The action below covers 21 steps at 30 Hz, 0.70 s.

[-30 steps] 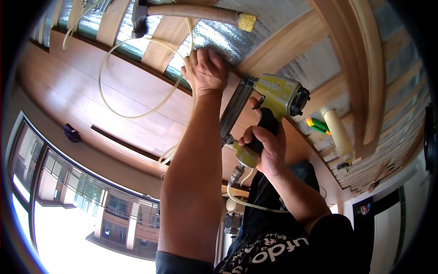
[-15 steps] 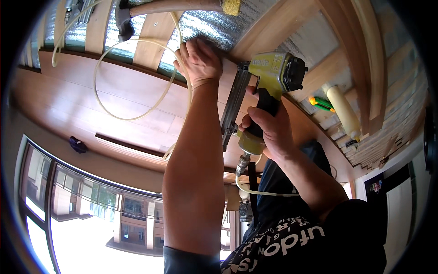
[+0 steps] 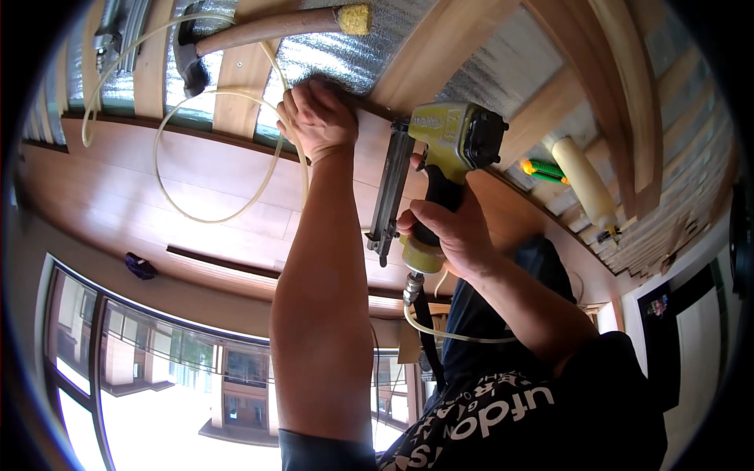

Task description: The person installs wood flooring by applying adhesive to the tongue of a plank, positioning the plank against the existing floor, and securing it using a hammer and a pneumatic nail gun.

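My right hand [image 3: 452, 224] grips a green and black pneumatic nail gun [image 3: 449, 137] by its handle, fingers wrapped round it. The gun is held above the floorboards [image 3: 236, 184], its long dark magazine toward my left forearm. A pale air hose [image 3: 459, 338] runs from the fitting at its lower end. My left hand [image 3: 318, 118] rests at the far edge of the laid boards, fingers curled with knuckles up. Whatever its fingertips hold is hidden. A loop of the hose [image 3: 159, 161] lies on the boards beside that hand.
A wooden-handled hammer [image 3: 271, 30] lies across battens over silver foil at the far left. To the right are a pale tube of adhesive [image 3: 585, 184], a green and orange utility knife [image 3: 543, 172] and long wooden planks [image 3: 620, 102]. A dark strip [image 3: 224, 263] lies nearer the window.
The whole view has shifted slightly, so hammer, hands and nail gun appear lower and further left. Both hands keep nearly the same places and grips.
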{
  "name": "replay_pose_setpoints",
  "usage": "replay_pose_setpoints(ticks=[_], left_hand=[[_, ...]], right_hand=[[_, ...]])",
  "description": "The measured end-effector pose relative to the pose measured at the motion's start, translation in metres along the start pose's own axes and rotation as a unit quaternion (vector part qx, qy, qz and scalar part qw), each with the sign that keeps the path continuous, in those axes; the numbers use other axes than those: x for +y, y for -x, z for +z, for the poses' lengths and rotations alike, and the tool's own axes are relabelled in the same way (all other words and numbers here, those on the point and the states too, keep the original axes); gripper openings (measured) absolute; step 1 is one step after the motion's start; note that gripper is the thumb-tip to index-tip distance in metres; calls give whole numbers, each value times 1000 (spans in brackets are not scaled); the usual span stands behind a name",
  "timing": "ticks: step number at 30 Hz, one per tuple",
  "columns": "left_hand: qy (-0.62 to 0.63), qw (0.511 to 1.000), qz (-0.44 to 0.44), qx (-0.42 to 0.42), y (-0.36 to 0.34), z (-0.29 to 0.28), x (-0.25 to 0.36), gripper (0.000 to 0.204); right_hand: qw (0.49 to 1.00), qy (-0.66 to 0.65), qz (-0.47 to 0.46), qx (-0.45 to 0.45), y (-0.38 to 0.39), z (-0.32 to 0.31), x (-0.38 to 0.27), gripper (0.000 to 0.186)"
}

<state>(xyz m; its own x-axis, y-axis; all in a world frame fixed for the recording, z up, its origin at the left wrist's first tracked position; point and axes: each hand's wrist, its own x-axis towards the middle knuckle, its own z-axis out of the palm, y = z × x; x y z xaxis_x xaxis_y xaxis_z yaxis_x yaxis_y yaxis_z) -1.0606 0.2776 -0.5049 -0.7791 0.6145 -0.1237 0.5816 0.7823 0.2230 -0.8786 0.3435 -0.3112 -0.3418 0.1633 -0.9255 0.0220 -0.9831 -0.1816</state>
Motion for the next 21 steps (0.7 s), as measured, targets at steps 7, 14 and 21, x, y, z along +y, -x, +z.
replay_pose_setpoints(ticks=[7,14,21], left_hand=[[16,1000,8,15,2,2,5,29],[52,999,2,18,1,3,-3,28],[40,999,19,28,-2,-5,4,35]], right_hand=[[1000,-3,-5,10,6,-14,-10,61],[999,10,8,31,32,-37,-4,54],[995,-35,-47,84,86,-117,14,71]])
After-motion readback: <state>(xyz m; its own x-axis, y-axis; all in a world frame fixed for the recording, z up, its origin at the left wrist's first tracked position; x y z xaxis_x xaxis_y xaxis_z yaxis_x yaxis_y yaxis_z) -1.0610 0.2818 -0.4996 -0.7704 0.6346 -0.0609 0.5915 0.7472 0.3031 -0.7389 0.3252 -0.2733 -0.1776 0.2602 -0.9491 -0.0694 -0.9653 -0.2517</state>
